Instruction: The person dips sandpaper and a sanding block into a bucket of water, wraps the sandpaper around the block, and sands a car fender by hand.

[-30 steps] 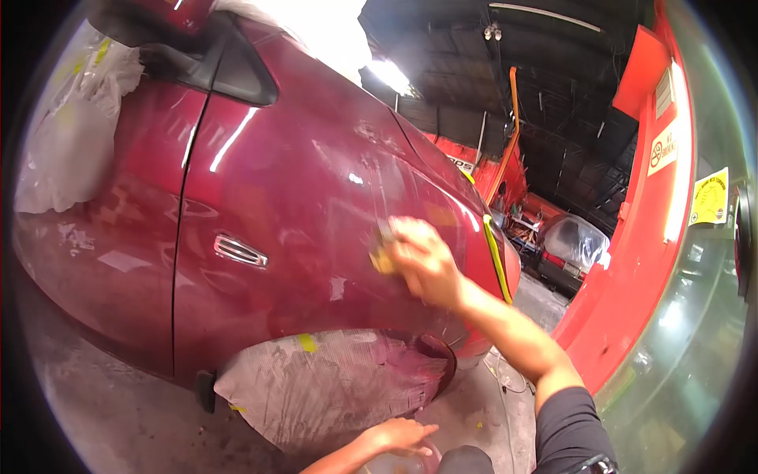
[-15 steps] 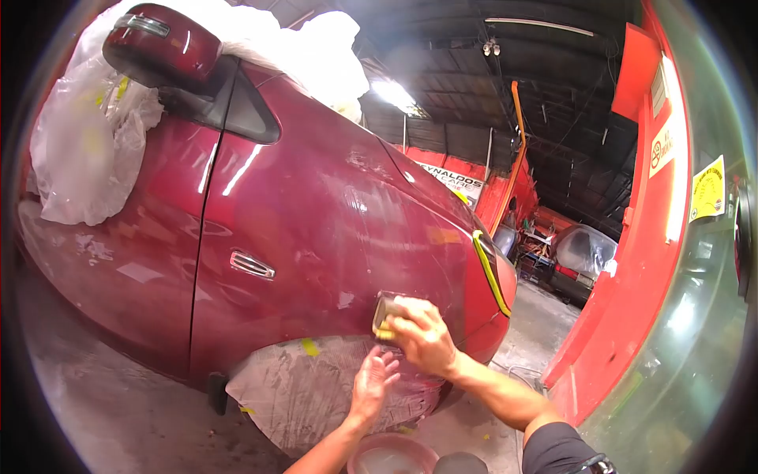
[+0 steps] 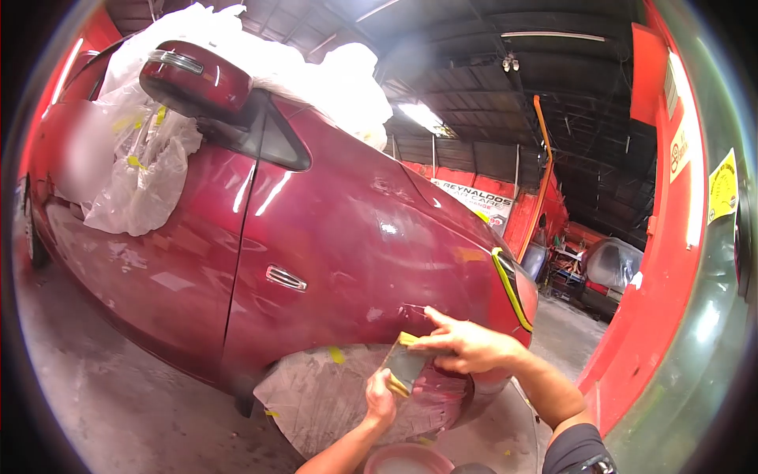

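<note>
On my head view, the block (image 3: 405, 366) sits before the wheel cover's (image 3: 316, 395) upper edge. The left hand (image 3: 380, 401) has fingers clamped on it; the right hand's (image 3: 474, 347) fingers spread apart against its top. I judge it light, stiff, best held by its edges.

Ceiling (image 3: 600, 87): stretched dark and ribbed, high above the hands (image 3: 478, 347).
Strip light (image 3: 553, 35): ran pale across it, far overhead.
Bright lamp (image 3: 425, 118): glowed beyond and above the hands.
Orange pole (image 3: 545, 158): rose well behind them, bent along its length.
Back wall (image 3: 521, 217): showed red beyond the hands, with a white "REYNALDOS" sign (image 3: 478, 204).
Covered vehicle (image 3: 612, 265): stood well past them, to the right, under clear sheeting.
Side wall (image 3: 632, 336): was red, right of the hands.
Yellow sheet (image 3: 722, 189): was up farther right, on a greenish, glossy surface (image 3: 679, 371).
Floor (image 3: 103, 355): lay grey and blotched, below the hands.
</note>
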### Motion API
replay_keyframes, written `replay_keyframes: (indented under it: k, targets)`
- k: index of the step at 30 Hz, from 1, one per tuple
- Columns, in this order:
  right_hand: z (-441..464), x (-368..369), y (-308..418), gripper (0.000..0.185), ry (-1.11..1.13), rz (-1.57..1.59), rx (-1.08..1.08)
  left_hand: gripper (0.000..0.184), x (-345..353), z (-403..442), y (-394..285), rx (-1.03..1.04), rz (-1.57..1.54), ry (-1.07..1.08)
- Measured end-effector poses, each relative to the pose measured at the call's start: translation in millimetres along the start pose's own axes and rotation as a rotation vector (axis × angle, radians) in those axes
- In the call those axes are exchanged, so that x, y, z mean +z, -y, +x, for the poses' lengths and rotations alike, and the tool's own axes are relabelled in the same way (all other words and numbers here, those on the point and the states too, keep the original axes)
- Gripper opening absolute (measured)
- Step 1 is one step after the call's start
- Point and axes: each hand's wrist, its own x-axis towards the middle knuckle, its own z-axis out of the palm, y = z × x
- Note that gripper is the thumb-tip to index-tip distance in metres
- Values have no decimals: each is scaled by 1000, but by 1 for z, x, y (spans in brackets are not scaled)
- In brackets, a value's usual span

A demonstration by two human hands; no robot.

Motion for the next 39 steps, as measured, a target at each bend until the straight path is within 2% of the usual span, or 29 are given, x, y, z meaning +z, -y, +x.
replay_keyframes:
  k: [2,3,4,6,7,8,10,13,15,16,18,20,23,27,29,30,32,35,36,38,39]
  targets:
    - [15,-12,1,48,-288,-146,-68,35,10,-6,-69,-273,-287,76]
    - [37,-18,-1,43,-499,-213,-107,34,10,-10,-63,-251,-121,93]
    - [64,-35,10,41,-630,-231,-184,34,8,-18,-46,-257,-118,93]
    - [120,-62,5,38,-898,-556,-210,35,10,-24,-9,-381,22,374]
    - [151,-73,-7,36,-1027,-740,-220,36,16,-29,-13,-411,69,466]
    - [174,-83,-13,32,-1075,-778,-204,38,21,-38,-22,-443,117,558]
    - [212,-95,-33,28,-1188,-770,-160,39,29,-49,-49,-448,183,593]
    - [229,-83,-48,27,-1216,-759,-65,41,29,-46,-57,-443,245,627]
    - [210,-59,-41,29,-1140,-745,-121,42,21,-45,-43,-455,246,628]
    - [200,-35,-40,30,-1145,-715,-229,43,16,-43,-24,-508,187,658]
    - [167,27,-19,32,-1026,-686,-236,44,11,-45,-19,-575,137,684]
    - [140,87,-15,35,-952,-672,-287,46,18,-47,-35,-472,395,705]
    - [125,117,-4,38,-879,-648,-243,46,24,-60,-18,-561,541,671]
    - [118,91,1,34,-795,-596,-194,46,21,-64,-11,-620,441,676]
    - [112,51,-3,36,-948,-676,-179,50,10,-58,17,-777,294,706]
    - [109,25,-3,39,-1011,-660,-99,50,11,-58,13,-785,314,701]
    - [114,-26,-23,39,-1157,-666,-47,44,17,-59,3,-808,109,545]
    - [143,-87,-64,38,-1332,-641,-27,47,13,-65,18,-863,112,571]
    - [152,-98,-75,39,-1325,-678,-23,48,13,-67,25,-856,90,592]
    - [169,-100,-83,40,-1163,-567,-9,49,12,-66,33,-830,195,647]
    - [170,-90,-86,40,-1149,-628,-50,49,11,-68,37,-859,206,680]
